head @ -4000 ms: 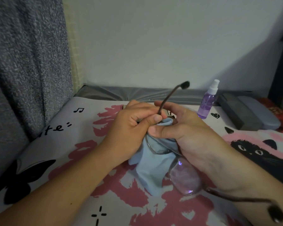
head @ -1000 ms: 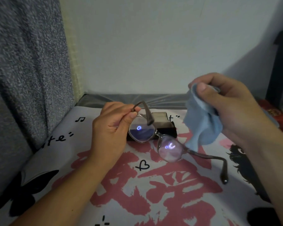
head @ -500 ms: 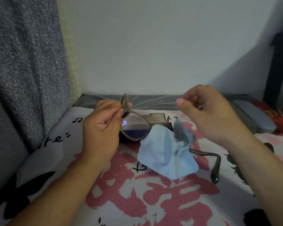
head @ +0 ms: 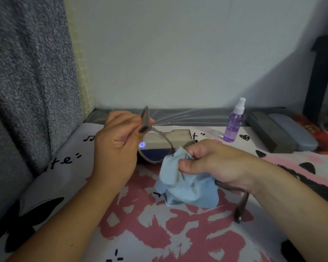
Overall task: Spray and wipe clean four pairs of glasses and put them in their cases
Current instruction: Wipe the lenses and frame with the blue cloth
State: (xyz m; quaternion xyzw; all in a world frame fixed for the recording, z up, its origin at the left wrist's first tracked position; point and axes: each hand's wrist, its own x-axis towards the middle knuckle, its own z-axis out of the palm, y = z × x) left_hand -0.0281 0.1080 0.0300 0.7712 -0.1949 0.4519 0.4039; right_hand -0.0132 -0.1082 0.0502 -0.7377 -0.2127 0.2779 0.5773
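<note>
My left hand (head: 117, 144) pinches the left temple of a thin-framed pair of glasses (head: 155, 146) and holds them above the printed bedsheet (head: 178, 239). My right hand (head: 212, 161) grips a light blue cloth (head: 187, 190) folded over the right lens, which is hidden by it. The right temple (head: 240, 207) hangs down below my right wrist. An open dark case (head: 170, 138) lies just behind the glasses. A purple spray bottle (head: 233, 123) stands upright at the back right.
Two closed cases, one dark grey (head: 271, 133) and one light grey (head: 293, 133), lie side by side at the back right. A grey curtain (head: 27, 82) hangs on the left and a white wall (head: 178, 53) rises behind. A dark post (head: 318, 72) stands at far right.
My right hand, which had lifted the cloth off and let it drop onto the glasses, has come down and taken hold of the cloth over the right lens. My left hand keeps the temple.
</note>
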